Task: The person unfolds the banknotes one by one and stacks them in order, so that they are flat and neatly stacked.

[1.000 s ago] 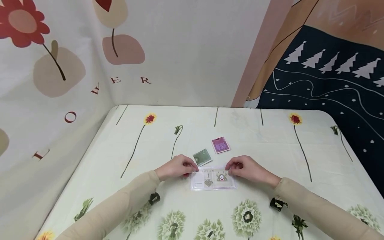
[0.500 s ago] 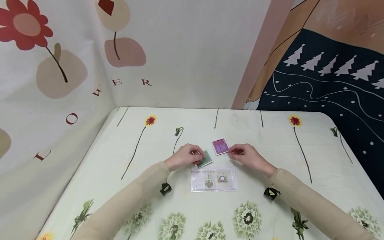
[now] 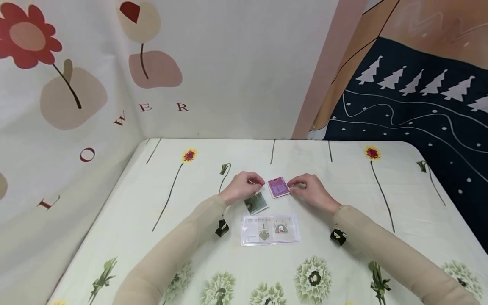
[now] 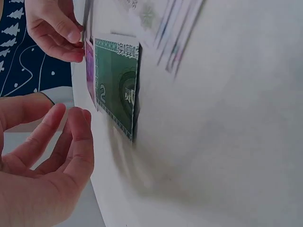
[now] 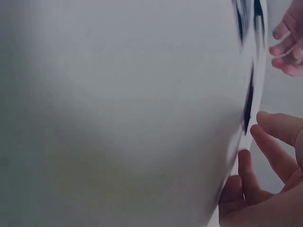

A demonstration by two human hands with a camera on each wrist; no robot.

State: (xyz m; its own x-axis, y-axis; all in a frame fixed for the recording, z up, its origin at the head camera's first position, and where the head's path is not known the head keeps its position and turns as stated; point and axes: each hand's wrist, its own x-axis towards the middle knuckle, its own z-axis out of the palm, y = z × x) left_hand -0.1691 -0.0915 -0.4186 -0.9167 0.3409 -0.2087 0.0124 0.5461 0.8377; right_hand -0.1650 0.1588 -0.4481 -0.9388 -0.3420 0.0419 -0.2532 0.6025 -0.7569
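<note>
A folded green play banknote [image 3: 256, 204] printed with a 2 lies mid-table, slightly lifted along its fold in the left wrist view. My left hand [image 3: 244, 185] hovers just behind it, fingers loosely bent and nothing between them. Beyond it to the right is a folded purple banknote [image 3: 278, 187]. At that note's right edge are the thumb and fingertips of my right hand [image 3: 313, 191]. Nearer me, a pale banknote [image 3: 270, 230] with a 1 and a cartoon figure lies flat in a clear sleeve; its layered edges show in the left wrist view.
A white cloth [image 3: 343, 262] with printed flowers covers the table. Behind it hangs a pale curtain [image 3: 236, 76] with flower prints and letters. A dark cloth with tree prints [image 3: 411, 106] hangs at the right. Dark wrist-worn cameras [image 3: 337, 236] sit under both sleeves.
Both hands have left the pale sleeved note and moved away from me. The left passed over the green note to its far side; the right came up beside the purple one.
</note>
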